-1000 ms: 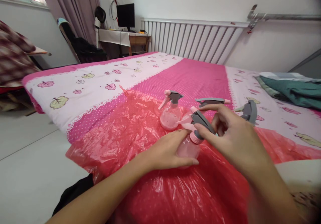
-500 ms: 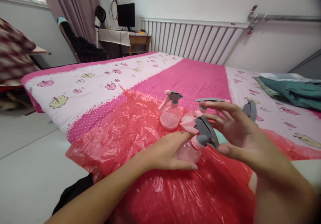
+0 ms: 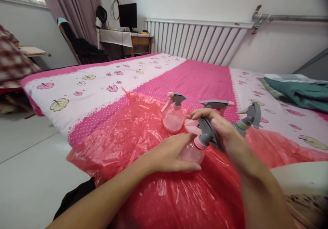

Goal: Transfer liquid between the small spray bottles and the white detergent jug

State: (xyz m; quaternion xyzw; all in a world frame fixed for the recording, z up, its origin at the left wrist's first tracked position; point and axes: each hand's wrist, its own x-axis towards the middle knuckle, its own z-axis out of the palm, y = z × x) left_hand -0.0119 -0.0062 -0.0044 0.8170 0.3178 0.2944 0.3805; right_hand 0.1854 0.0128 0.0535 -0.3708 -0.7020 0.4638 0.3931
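Observation:
A small clear-pink spray bottle [image 3: 192, 154] with a pink collar and grey trigger head [image 3: 205, 128] leans to the right. My left hand [image 3: 170, 153] is wrapped round its body. Fingers of my right hand [image 3: 225, 133] close on the trigger head from the right, partly covering it. Just behind, another pink spray bottle [image 3: 173, 120] stands upright. A third grey spray head [image 3: 216, 104] with a pink tip shows beyond my right hand, its body hidden. To the right is a spray bottle with a green collar [image 3: 242, 124], mostly hidden by my wrist.
Crumpled red plastic [image 3: 112, 133] lies under the bottles on a bed with a pink and white cover [image 3: 207, 78]. Folded green cloth [image 3: 304, 90] rests at the right. Behind are a railing [image 3: 197, 39] and a desk with a monitor [image 3: 128, 15].
My right hand has moved left and closed on the grey trigger head; before, it was spread apart beside it. My left hand stays on the bottle.

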